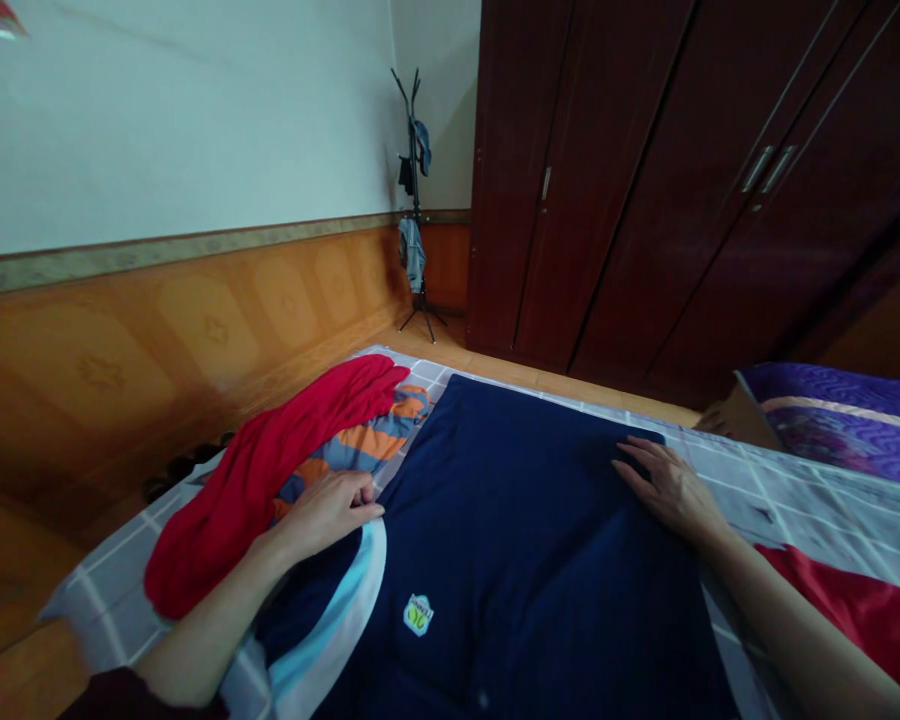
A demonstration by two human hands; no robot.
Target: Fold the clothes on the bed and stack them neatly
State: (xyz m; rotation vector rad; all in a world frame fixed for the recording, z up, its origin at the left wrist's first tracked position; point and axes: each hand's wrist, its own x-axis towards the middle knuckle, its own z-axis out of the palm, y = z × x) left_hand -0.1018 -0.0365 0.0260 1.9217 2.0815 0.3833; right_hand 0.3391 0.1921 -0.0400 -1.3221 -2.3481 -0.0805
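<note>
A navy blue shirt [510, 500] lies spread out on the bed, with a small badge on its chest and white and light-blue bands on the sleeve. At the shirt's left edge, just above the banded sleeve, my left hand [337, 510] is closed, thumb and fingers pinching the cloth. My right hand [664, 485] rests on the shirt near its far right corner, fingers stretched out and apart. The shirt's near end runs out of the bottom of the view.
Red cloth [270, 480] and an orange-and-grey striped garment [371, 440] lie to the left. More red fabric [855, 610] is at the right. Beyond the checked bedsheet [810, 490] stand a coat rack [416, 200] and a dark red wardrobe [615, 180]. Purple bedding [847, 420] is at far right.
</note>
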